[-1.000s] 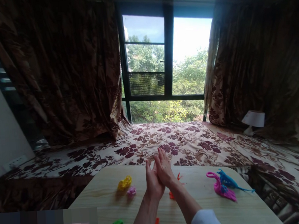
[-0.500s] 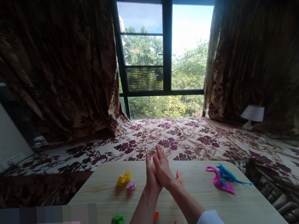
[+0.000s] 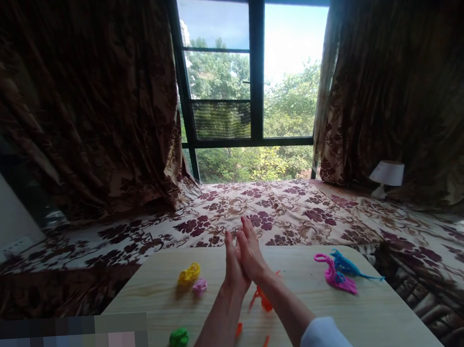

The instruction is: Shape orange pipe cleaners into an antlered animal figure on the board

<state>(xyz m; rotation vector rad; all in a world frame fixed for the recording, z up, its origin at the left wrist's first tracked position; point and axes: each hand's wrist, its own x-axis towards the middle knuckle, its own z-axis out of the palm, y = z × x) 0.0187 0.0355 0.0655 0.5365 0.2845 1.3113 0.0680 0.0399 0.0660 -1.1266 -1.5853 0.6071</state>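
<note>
My left hand point(image 3: 237, 270) and my right hand point(image 3: 253, 256) are pressed palm to palm over the middle of the table, fingers stretched forward. Whatever lies between the palms, if anything, is hidden. Partly behind my right forearm lies an orange modelling clay figure point(image 3: 266, 302) with thin strands. Closer to me are a small orange clay piece point(image 3: 239, 329), partly covered by my left forearm, and a thin orange clay strip point(image 3: 265, 346) between the forearms.
On the pale wooden table point(image 3: 153, 298), yellow clay point(image 3: 189, 274), pink clay point(image 3: 200, 285) and a green clay lump point(image 3: 179, 341) lie left. A magenta clay swan-like figure point(image 3: 339, 282) and a blue clay figure point(image 3: 350, 267) lie right. A lamp point(image 3: 387, 174) stands beyond.
My pressed hands have shifted slightly against each other, with the right moving a little back toward me. More of the orange figure shows beside the right wrist. The view has shifted slightly.
</note>
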